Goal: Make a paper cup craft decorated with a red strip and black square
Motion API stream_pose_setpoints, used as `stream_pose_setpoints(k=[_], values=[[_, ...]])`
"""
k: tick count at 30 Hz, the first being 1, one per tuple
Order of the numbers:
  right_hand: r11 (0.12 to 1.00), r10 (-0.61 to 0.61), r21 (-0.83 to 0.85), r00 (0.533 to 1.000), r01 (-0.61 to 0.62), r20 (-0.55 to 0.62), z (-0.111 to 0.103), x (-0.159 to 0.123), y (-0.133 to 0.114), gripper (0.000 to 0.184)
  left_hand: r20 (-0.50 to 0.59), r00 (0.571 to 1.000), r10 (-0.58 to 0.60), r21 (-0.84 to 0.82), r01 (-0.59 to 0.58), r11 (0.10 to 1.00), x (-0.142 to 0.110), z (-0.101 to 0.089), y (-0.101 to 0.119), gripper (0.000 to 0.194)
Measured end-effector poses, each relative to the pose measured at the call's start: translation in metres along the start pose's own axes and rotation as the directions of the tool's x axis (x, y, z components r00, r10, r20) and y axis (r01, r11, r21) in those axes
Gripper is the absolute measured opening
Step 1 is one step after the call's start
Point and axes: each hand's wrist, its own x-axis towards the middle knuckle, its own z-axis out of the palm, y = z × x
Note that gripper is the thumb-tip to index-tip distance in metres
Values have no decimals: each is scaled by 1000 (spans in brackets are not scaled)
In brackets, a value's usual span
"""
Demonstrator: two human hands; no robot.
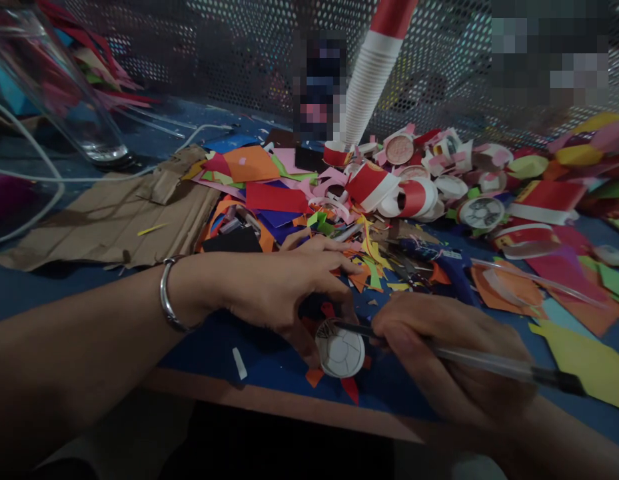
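Near the table's front edge stands a round white paper cup bottom (345, 357), with dark lines drawn on its face. Red and orange paper bits (350, 389) stick out from around it. My left hand (284, 283), with a silver bangle at its wrist, grips the cup bottom by its left and far rim between thumb and fingers. In my right hand (449, 353) is a clear-barrelled pen (482, 360) with a dark end. Its dark tip touches or nearly touches the upper left of the cup bottom, where the ink lines are dense.
Coloured paper scraps (374, 257) and cut cup pieces (414, 197) are heaped behind my hands. A tall stack of paper cups (372, 77) leans by a perforated metal screen (214, 60). Torn cardboard (114, 220), a glass (96, 127) and a white cable (139, 177) lie left; a blue glue gun (449, 267) lies right.
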Motion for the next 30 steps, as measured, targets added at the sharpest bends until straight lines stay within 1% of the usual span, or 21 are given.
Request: stream_pose_setpoints(k=[3, 5, 9, 13, 15, 17, 19, 21, 24, 26, 30], values=[[999, 29, 24, 1000, -29, 10, 0, 2, -2, 17, 10, 1000, 3, 22, -3, 1000, 0, 0, 0, 45], [999, 23, 22, 1000, -23, 8, 1, 3, -2, 18, 6, 1000, 12, 29, -12, 1000, 0, 0, -1, 46], [998, -12, -62, 999, 15, 48, -1, 3, -1, 23, 13, 1000, 9, 33, -9, 999, 0, 1, -1, 47], [995, -17, -101, 999, 22, 50, -3, 1, 1, 24, 12, 1000, 12, 42, -13, 999, 1, 1, -1, 51], [997, -28, -76, 999, 31, 40, -1, 0, 1, 22, 8, 1000, 17, 42, -17, 999, 0, 1, -2, 51], [999, -34, -17, 999, 34, 13, 1, -3, 2, 20, 5, 1000, 27, 32, -27, 999, 0, 1, -2, 48], [998, -45, 37, 999, 45, -8, 3, -5, 2, 24, 4, 999, 41, 15, -41, 999, 0, 1, -3, 45], [998, -58, 33, 998, 58, -7, 3, -5, 2, 29, 0, 999, 49, 1, -49, 999, -1, 2, -3, 43], [995, -98, -4, 993, 98, 59, -2, 0, 1, 32, -14, 999, 43, 3, -43, 999, -1, 1, -2, 44], [995, -95, 19, 991, 94, 92, -4, 3, -1, 34, -15, 999, 31, 20, -31, 999, 0, 1, 0, 45], [996, -69, 50, 997, 67, 31, -4, 5, -3, 31, -13, 1000, 16, 35, -15, 999, 1, 1, 2, 47]])
